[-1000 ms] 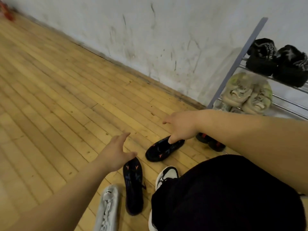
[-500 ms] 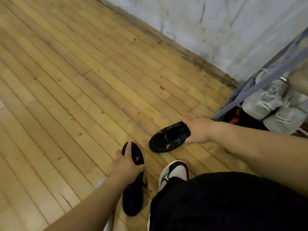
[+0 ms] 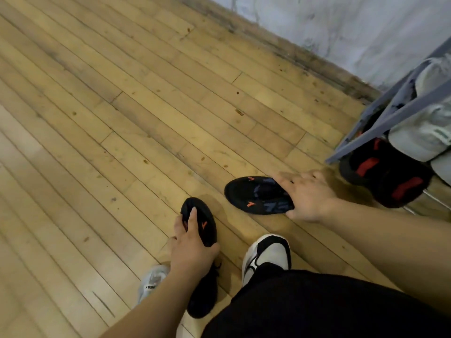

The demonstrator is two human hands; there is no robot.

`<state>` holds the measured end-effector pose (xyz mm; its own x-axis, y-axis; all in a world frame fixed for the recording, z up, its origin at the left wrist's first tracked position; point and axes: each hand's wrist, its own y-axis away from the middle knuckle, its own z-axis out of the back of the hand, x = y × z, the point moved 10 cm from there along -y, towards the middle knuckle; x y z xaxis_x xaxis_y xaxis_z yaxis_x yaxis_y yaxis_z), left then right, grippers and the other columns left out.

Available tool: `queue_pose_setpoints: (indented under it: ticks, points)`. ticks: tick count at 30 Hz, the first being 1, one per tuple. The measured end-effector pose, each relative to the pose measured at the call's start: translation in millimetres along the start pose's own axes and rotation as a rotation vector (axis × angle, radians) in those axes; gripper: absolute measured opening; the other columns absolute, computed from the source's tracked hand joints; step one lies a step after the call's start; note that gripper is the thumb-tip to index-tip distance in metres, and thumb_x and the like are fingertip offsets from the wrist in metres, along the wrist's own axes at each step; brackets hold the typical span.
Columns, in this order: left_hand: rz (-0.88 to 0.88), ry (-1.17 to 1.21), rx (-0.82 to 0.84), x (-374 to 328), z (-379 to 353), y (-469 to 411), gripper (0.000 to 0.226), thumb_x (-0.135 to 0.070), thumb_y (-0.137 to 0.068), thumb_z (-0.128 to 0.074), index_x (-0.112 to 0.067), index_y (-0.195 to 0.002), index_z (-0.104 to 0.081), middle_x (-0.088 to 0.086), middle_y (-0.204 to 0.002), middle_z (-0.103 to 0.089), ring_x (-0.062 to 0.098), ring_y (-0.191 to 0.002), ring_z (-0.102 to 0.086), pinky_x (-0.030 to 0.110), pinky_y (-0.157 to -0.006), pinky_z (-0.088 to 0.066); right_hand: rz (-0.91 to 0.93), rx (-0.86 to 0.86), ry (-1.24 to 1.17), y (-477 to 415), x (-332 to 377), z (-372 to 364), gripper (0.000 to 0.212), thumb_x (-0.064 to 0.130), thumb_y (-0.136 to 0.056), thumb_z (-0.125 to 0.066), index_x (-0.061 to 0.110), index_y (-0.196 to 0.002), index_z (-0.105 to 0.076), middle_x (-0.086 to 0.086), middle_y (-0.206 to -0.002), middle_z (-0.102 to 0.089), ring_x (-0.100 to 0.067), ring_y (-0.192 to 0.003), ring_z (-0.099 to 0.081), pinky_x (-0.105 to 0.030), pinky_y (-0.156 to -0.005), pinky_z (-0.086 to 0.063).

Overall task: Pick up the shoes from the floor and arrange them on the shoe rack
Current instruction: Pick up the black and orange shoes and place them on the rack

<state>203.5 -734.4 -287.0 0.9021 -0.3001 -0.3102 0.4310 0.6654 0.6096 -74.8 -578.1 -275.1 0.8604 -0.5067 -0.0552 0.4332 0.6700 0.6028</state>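
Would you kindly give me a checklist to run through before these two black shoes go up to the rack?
1. Left hand grips near black shoe: ok.
2. Right hand grips far black shoe: ok.
3. Shoes lifted clear of floor: cannot tell.
4. Free place on rack: cannot tell; the visible part holds red-black shoes and pale shoes.
5. Floor cleared: not ok; a grey shoe lies beside the near black shoe.

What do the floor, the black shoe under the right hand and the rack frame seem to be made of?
Floor: wood planks with visible grain and seams, dull worn finish. Black shoe: probably matt fabric or mesh with orange marks; blur leaves it open. Rack frame: likely grey painted metal, a smooth flat bar.
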Motion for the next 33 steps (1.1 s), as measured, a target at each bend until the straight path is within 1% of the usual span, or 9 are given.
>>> queue_pose_setpoints:
  ticks: [4,8,12,15,17,19,24,30,33]
  points:
    - [-0.094,0.056,-0.098,-36,49,-4,0.108,-0.052,-0.08,-0.074,-0.043,-0.162,-0.005,-0.009,-0.171,0.002,0.04,-0.143,-0.035,0.051,-0.116,-0.039,-0.099,0.015,-0.433,41,-11,32,0.103,0.067,-0.082,-0.065,0.039,-0.163,-0.006,-0.006,-0.151,-0.05,-0.031,-0.128,-0.055,-0.044,-0.1,-0.052]
    - [-0.289,0.12,-0.211,-104,121,14,0.108,-0.052,-0.077,-0.075,-0.039,-0.162,-0.008,-0.008,-0.172,-0.005,0.037,-0.147,-0.035,0.054,-0.118,-0.037,-0.146,-0.029,-0.8,101,-24,103,0.096,0.063,-0.085,-0.071,0.039,-0.163,-0.02,0.005,-0.162,-0.04,-0.022,-0.139,-0.048,-0.028,-0.1,-0.043]
    - [-0.508,0.186,-0.308,-178,194,66,0.109,-0.05,-0.076,-0.077,-0.042,-0.16,-0.007,-0.013,-0.171,-0.006,0.033,-0.149,-0.032,0.055,-0.118,-0.038,-0.136,-0.129,-0.944,183,-47,173,0.088,0.06,-0.086,-0.073,0.043,-0.16,-0.028,0.009,-0.162,-0.036,-0.018,-0.142,-0.042,-0.028,-0.101,-0.035]
    - [-0.684,0.214,-0.349,-228,234,126,0.109,-0.047,-0.078,-0.078,-0.044,-0.161,-0.008,-0.013,-0.171,-0.006,0.032,-0.151,-0.028,0.054,-0.12,-0.034,-0.174,-0.27,-0.975,259,-74,208,0.081,0.057,-0.085,-0.075,0.047,-0.154,-0.035,0.015,-0.144,-0.046,-0.011,-0.124,-0.049,-0.028,-0.095,-0.04]
    - [-0.793,0.219,-0.369,-257,252,167,0.108,-0.046,-0.079,-0.078,-0.045,-0.162,-0.01,-0.013,-0.171,-0.007,0.032,-0.151,-0.025,0.052,-0.12,-0.032,-0.2,-0.346,-0.974,311,-89,220,0.088,0.062,-0.076,-0.076,0.049,-0.154,-0.036,0.015,-0.144,-0.05,-0.012,-0.123,-0.054,-0.029,-0.095,-0.044]
    - [-0.898,0.219,-0.378,-286,265,208,0.107,-0.046,-0.078,-0.078,-0.047,-0.161,-0.011,-0.016,-0.171,-0.007,0.031,-0.151,-0.025,0.052,-0.12,-0.034,-0.22,-0.394,-0.991,362,-103,219,0.09,0.062,-0.073,-0.076,0.052,-0.153,-0.036,0.016,-0.148,-0.049,-0.011,-0.125,-0.055,-0.028,-0.097,-0.045]
    - [-1.136,0.09,-0.405,-361,266,309,0.103,-0.046,-0.082,-0.077,-0.049,-0.16,-0.01,-0.012,-0.171,-0.006,0.037,-0.149,-0.028,0.053,-0.119,-0.035,-0.324,-0.457,-1.009,477,-136,175,0.079,0.048,-0.087,-0.077,0.049,-0.155,-0.036,0.018,-0.15,-0.044,-0.009,-0.126,-0.051,-0.026,-0.096,-0.041]
    - [-1.364,0.031,-0.25,-441,205,406,0.096,-0.057,-0.078,-0.071,-0.065,-0.153,-0.012,-0.018,-0.17,-0.005,0.036,-0.149,-0.029,0.056,-0.119,-0.037,-0.597,-0.531,-1.106,565,-185,88,0.078,0.053,-0.089,-0.073,0.045,-0.156,-0.033,0.009,-0.132,-0.052,-0.008,-0.103,-0.061,-0.023,-0.079,-0.047]
    - [-1.426,-0.003,-0.159,-469,161,443,0.093,-0.052,-0.084,-0.075,-0.066,-0.153,-0.015,-0.015,-0.172,0.001,0.03,-0.155,-0.021,0.051,-0.123,-0.033,-0.713,-0.524,-1.133,585,-211,53,0.085,0.058,-0.084,-0.074,0.041,-0.158,-0.034,0.003,-0.135,-0.057,-0.013,-0.102,-0.064,-0.026,-0.08,-0.05]
